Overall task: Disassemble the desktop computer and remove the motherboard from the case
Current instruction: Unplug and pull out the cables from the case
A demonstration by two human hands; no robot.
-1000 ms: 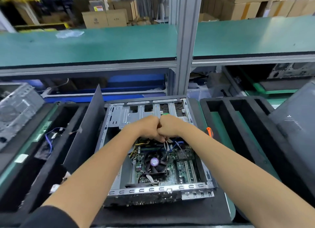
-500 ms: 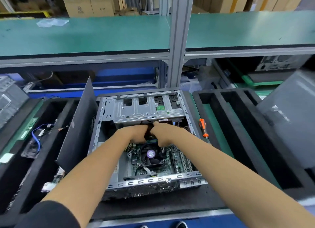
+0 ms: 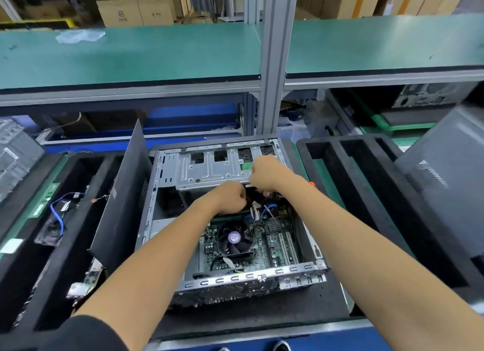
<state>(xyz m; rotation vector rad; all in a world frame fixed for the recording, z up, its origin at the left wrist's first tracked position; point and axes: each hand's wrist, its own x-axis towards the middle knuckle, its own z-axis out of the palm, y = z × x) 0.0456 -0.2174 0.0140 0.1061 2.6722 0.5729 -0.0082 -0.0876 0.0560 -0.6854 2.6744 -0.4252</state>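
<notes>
Motherboard lies flat in case, toward the wearer from both hands; left hand and right hand curled at the cable bundle (exact grasp hidden) beneath drive cage.

Green motherboard with a black fan, purple at its hub; silver-grey case; blue cable at 9 o'clock; teal shelf; orange screwdriver.

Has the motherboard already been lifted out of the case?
No, the motherboard with its cooler fan still lies flat inside the open case, below both hands.
</notes>
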